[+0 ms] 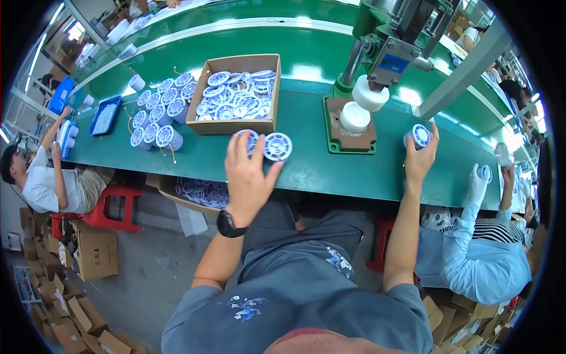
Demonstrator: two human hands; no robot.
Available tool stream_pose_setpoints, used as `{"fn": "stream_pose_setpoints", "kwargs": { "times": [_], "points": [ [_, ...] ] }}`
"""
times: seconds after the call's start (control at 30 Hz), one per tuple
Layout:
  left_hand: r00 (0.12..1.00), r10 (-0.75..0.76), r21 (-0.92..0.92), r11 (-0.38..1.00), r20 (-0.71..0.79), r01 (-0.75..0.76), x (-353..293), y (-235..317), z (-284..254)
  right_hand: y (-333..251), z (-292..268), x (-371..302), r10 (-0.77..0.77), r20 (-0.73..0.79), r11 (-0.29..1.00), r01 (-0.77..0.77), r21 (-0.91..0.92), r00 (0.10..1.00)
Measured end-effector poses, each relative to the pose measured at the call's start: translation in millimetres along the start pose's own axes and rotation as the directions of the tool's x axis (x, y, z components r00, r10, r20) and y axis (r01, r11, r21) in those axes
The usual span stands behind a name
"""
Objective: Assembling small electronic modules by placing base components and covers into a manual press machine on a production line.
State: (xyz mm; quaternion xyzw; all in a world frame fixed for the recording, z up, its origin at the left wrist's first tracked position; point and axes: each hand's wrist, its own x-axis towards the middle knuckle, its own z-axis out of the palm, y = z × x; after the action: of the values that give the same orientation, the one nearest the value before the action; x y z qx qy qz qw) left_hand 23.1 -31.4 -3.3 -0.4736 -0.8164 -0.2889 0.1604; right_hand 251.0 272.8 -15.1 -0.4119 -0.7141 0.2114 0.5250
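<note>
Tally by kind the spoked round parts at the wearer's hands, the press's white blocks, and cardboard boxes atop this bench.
Spoked round parts: 3 (left hand 2, right hand 1)
White blocks: 2
Cardboard box: 1
Total: 6

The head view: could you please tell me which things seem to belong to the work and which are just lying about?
Likely the job: left hand, right hand, held piece, discs, cylinders, press.
Likely just lying about: floor carton, paper, bottle.

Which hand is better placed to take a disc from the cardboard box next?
Likely the left hand: it's just in front of the cardboard box. The right hand is farther off, beyond the press, holding a round part.
</note>
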Motion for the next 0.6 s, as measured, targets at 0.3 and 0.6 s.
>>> {"fn": "stream_pose_setpoints", "kwargs": {
  "times": [0.3, 0.6],
  "points": [
    [0.995, 0.093, -0.189, 0.978, 0.026, -0.087, 8.5, 35.4, 10.0, -55.6, -4.5, -39.5, -0.129, 0.006, 0.991, 0.129, 0.034, 0.992],
    [0.981, 0.054, -0.341, 0.940, 0.187, 0.013, 18.4, 7.0, 11.4, -117.3, 70.2, -115.7, -0.384, 0.470, 0.916, 0.262, 0.305, 0.795]
  ]
}}
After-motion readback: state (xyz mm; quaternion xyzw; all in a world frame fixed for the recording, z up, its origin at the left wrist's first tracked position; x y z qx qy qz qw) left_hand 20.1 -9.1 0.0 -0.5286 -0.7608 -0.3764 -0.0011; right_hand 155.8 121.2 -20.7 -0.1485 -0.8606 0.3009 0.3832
